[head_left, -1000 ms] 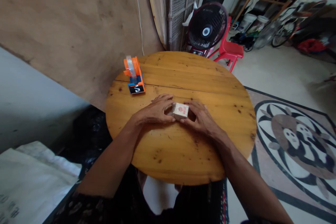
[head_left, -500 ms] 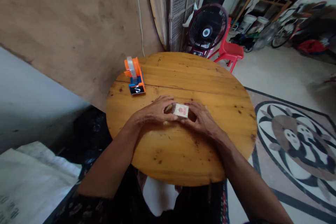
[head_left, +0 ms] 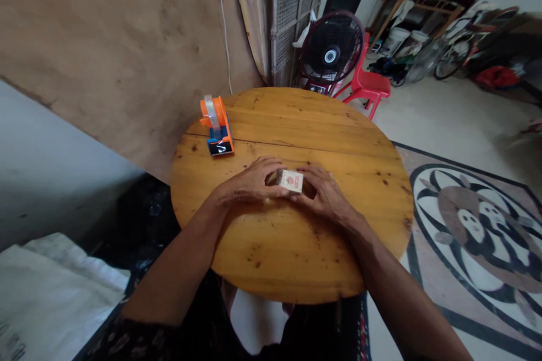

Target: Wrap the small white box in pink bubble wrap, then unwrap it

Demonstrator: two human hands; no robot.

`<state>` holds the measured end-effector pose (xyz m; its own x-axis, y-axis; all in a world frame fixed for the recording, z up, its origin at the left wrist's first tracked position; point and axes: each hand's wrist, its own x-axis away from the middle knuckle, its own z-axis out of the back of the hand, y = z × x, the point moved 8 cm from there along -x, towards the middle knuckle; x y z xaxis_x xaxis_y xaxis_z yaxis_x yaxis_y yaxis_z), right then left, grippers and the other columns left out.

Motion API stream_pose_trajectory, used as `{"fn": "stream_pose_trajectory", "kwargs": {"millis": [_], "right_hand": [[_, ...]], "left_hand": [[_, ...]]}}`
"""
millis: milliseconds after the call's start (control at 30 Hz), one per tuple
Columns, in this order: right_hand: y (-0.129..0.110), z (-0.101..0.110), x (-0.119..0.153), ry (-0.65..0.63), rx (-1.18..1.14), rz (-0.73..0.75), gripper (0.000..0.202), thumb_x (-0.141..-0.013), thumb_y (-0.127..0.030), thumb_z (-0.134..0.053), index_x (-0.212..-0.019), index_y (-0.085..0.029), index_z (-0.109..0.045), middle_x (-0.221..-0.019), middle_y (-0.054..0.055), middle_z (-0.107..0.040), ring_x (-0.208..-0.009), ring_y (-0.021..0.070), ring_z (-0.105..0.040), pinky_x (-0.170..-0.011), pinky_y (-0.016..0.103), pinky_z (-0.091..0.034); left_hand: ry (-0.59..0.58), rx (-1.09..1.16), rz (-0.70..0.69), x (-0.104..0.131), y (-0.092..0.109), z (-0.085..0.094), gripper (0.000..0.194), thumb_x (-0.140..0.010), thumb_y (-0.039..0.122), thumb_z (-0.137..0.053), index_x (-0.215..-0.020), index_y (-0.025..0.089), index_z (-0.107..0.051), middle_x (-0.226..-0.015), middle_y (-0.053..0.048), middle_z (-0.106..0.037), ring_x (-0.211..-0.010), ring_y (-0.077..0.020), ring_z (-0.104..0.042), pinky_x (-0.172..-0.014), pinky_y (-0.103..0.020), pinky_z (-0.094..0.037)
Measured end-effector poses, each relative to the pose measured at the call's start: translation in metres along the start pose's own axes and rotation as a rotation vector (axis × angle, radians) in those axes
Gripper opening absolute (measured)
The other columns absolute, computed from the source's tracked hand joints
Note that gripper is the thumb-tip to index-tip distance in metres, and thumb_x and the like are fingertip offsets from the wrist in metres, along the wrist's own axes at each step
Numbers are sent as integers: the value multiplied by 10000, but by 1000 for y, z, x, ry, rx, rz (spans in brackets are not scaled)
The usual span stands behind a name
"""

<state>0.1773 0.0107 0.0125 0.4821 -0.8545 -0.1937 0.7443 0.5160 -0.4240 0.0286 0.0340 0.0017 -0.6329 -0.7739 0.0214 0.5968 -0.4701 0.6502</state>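
A small whitish box [head_left: 291, 180] with red print on its top sits between my two hands, near the middle of the round wooden table [head_left: 288, 254]. My left hand [head_left: 256, 179] curves round the box's left side, thumb at the near edge and fingers at the far edge. From the other side my right hand [head_left: 324, 192] grips it, its thumb at the near right corner. Both wrists rest low over the tabletop. The undersides of the fingers are hidden. Farther left on the table stands an orange and blue tape dispenser [head_left: 218, 127], apart from both hands.
A wall [head_left: 118, 22] rises beside the table's left side. Beyond the far edge stand a fan [head_left: 331, 55] and a red plastic chair [head_left: 370, 84]. White sacks [head_left: 59, 287] lie at the lower left. A panda-patterned floor [head_left: 478, 225] spreads to the right.
The view has tilted slightly, so the scene sits a little lower. My hands keep the same hold on the box, and the tape dispenser stays in place.
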Motion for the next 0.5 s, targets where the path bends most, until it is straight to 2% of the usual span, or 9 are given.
{"fn": "stream_pose_trajectory", "kwargs": {"millis": [500], "right_hand": [[-5, 4, 0, 20, -50, 37, 501, -795, -539, -654, -1186, -227, -628, -1231, 108, -643, -1147, 299, -571, -991, 480, -414]], "left_hand": [[15, 24, -32, 2, 5, 3, 718, -788, 601, -595, -1367, 190, -494, -1394, -119, -503, -1317, -293, -414, -1124, -451, -322]]}}
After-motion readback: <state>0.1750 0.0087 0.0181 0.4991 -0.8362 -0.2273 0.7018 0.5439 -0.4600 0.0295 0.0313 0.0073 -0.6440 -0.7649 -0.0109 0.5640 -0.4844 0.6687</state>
